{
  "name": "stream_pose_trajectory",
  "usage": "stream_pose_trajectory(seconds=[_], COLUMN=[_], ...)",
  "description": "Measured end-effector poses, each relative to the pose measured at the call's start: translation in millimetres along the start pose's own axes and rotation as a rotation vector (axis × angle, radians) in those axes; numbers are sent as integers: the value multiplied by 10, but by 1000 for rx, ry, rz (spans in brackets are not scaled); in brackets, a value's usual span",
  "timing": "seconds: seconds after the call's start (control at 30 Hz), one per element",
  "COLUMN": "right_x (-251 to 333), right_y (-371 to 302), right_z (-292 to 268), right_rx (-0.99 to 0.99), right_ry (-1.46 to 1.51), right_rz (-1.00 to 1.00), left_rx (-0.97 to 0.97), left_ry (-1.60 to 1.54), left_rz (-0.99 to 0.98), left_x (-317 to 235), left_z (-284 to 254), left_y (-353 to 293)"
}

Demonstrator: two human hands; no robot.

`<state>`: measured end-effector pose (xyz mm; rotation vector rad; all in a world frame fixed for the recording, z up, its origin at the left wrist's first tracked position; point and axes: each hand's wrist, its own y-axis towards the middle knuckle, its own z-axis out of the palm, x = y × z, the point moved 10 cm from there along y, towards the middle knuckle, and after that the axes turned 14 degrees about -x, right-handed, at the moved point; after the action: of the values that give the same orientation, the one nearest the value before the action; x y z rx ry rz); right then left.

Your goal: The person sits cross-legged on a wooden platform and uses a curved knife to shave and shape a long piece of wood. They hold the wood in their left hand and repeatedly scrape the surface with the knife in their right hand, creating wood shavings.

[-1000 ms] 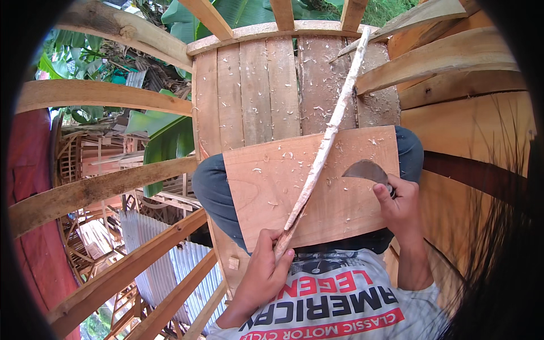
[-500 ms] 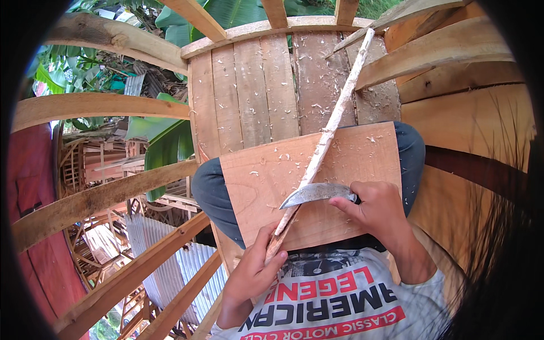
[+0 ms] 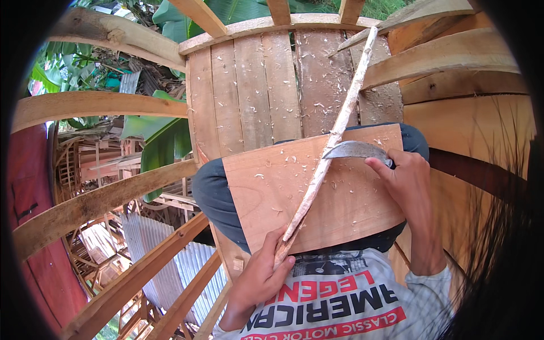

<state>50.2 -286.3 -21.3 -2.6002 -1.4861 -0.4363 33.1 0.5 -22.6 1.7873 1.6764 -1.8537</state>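
Note:
A long, pale, peeled wooden stick slants from my waist up toward the far right. My left hand is closed around its near end, where the wood looks browner. In my right hand is a curved knife, gripped by its dark handle, which my fingers mostly hide. The blade lies across the stick around its middle, its tip reaching just past the stick's left side. Beneath both, a flat wooden board rests on my crossed legs, with small shavings scattered over it.
Plank flooring strewn with shavings stretches ahead. Wooden rails stand at the left, and slats with wooden panels at the right. Beyond the left rails are corrugated metal sheets, timber and banana leaves.
My right hand has moved the knife forward and to the right, farther up the stick. My left hand keeps its hold on the near end, and the view has shifted slightly.

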Motion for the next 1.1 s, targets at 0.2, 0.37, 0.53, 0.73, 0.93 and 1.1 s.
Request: stream_pose_trajectory(seconds=[0.2, 0.37, 0.53, 0.73, 0.93, 1.1], right_x=[320, 554, 505, 96, 446, 634], right_y=[-267, -384, -255, 94, -237, -317], right_z=[28, 104, 105, 89, 101, 203], right_rx=[78, 109, 59, 12, 118, 83], right_ry=[222, 292, 227, 102, 254, 266], right_rz=[-83, -161, -196, 2, -111, -236], left_rx=[4, 18, 33, 21, 47, 66], left_ry=[-132, -99, -65, -111, -281, -265], left_rz=[-29, -33, -18, -24, -136, -210], left_x=[18, -79, -32, 36, 79, 114], left_z=[-32, -60, -28, -19, -31, -19], left_y=[22, 16, 28, 17, 22, -14])
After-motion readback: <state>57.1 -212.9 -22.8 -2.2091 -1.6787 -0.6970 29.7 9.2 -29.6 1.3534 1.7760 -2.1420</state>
